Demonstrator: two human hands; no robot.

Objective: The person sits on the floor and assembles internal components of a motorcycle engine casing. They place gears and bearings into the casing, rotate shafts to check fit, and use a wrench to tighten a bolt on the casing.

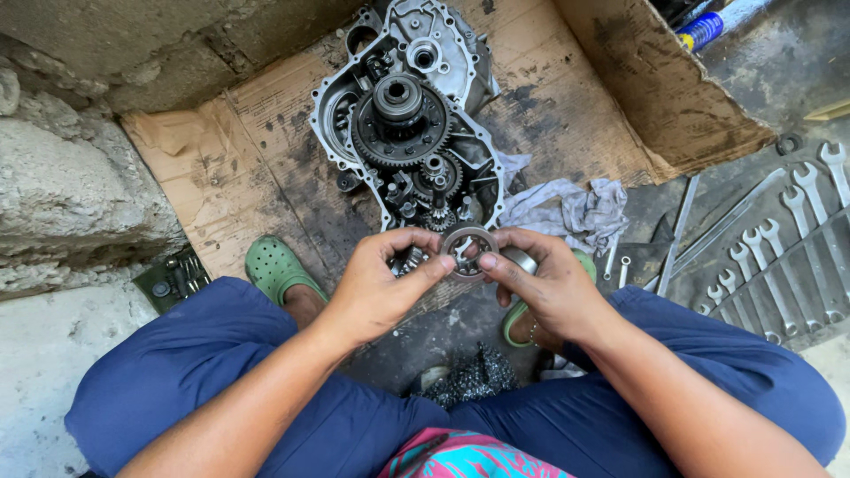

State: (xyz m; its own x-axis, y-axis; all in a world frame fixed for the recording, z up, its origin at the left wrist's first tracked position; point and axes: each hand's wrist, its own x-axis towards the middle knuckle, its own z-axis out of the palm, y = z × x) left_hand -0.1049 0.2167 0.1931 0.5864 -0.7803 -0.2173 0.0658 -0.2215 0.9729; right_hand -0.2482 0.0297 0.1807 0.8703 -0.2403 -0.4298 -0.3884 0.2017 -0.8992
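Gripping the small gear (467, 252) with both hands' fingers (440, 263), steady it squarely just beneath the open engine case (403, 106).

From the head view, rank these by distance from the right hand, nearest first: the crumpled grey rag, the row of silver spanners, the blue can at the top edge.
1. Crumpled grey rag: just beyond the right hand, on the cardboard.
2. Row of silver spanners: farther out to the right, on the ground.
3. Blue can: farthest, top right corner.
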